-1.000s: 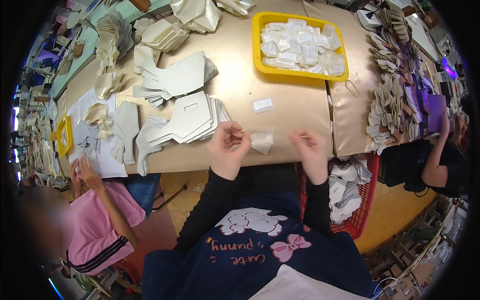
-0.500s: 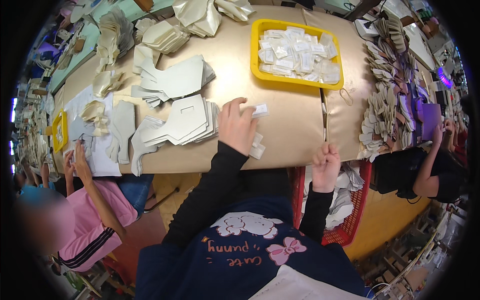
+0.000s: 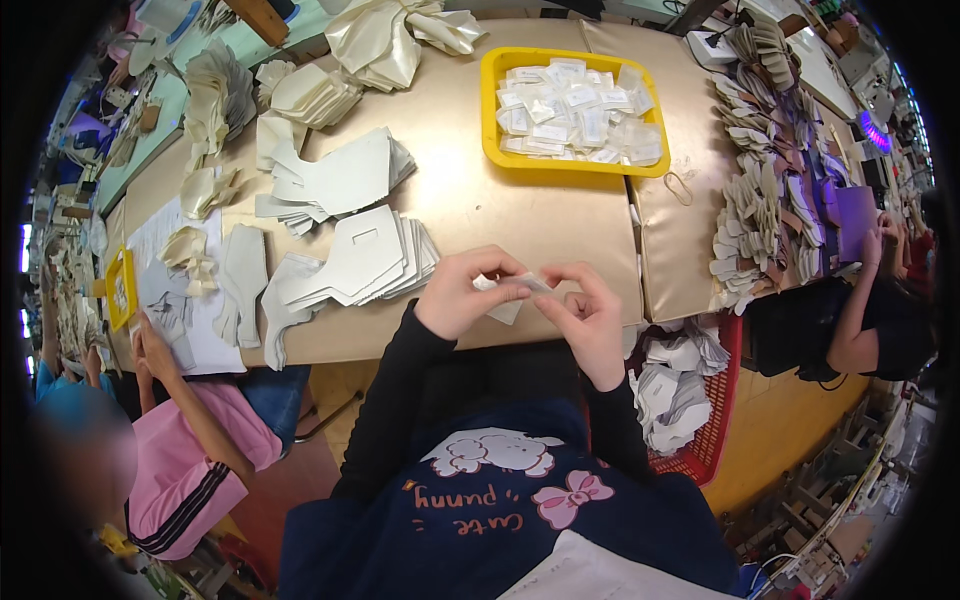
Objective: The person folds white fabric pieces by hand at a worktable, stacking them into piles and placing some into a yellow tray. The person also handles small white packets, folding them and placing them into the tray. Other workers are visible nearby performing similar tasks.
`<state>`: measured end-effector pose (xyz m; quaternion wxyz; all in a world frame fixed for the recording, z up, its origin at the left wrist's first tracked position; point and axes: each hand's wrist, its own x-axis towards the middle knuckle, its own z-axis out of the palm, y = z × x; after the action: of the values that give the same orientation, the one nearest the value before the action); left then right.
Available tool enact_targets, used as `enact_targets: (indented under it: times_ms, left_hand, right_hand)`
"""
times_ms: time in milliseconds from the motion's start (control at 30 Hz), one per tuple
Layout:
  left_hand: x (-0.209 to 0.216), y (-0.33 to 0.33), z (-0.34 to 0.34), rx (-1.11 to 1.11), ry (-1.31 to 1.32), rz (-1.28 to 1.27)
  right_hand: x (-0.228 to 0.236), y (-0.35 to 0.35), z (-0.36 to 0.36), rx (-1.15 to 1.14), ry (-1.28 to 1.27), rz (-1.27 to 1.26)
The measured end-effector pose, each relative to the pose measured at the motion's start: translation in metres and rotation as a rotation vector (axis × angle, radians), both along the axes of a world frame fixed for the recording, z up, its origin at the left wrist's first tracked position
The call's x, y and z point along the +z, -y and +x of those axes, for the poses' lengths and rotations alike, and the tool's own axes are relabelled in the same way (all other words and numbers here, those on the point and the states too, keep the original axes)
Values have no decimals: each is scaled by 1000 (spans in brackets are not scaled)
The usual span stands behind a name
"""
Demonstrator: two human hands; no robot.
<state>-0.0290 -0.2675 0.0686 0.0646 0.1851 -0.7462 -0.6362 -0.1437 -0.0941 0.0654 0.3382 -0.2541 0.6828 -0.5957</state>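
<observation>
In front of my body, near the table's edge, my left hand (image 3: 470, 294) and my right hand (image 3: 586, 322) meet. Between their pinched fingertips is a small white label (image 3: 535, 284), gripped from both sides. Just below it another pale label piece (image 3: 506, 311) lies by the edge, partly covered by my left fingers. To the left of my left hand sits a fanned stack of light grey cut pieces (image 3: 385, 250); the top one has a small rectangle marked on it. Farther off stands a yellow tray (image 3: 490, 110) heaped with similar small white labels (image 3: 580, 108).
More cut pieces (image 3: 335, 178) lie in stacks at the left. A red basket (image 3: 722, 420) with grey pieces stands below the table at my right. Rows of layered parts (image 3: 750, 190) line the right side. A person in pink (image 3: 200, 450) sits at my left.
My left hand has drawn back toward me with a label from the table. My right hand has risen and moved left to meet it, and both now pinch the label.
</observation>
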Motion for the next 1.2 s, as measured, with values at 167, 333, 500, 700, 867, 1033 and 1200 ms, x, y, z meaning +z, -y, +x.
enact_targets:
  times_ms: [167, 333, 500, 700, 867, 1033, 1200]
  left_hand:
    - [14, -36, 7, 554, -353, -682]
    - [2, -44, 13, 421, -370, -406]
    - [-1, -34, 21, 347, -412, -225]
    - [-1, -31, 23, 276, -436, -449]
    - [-2, -27, 26, 217, -459, -622]
    - [0, -25, 26, 166, -465, -766]
    - [1, -25, 25, 143, -466, -799]
  right_hand:
    - [14, 17, 12, -137, -111, -77]
    - [30, 21, 23, -84, -178, -120]
    - [37, 15, 24, 49, -2, -145]
    - [29, 17, 25, 9, 19, -122]
    - [39, 12, 24, 16, -73, -6]
    - [46, 17, 26, -19, -194, 7]
    - [46, 17, 25, -34, -237, 31]
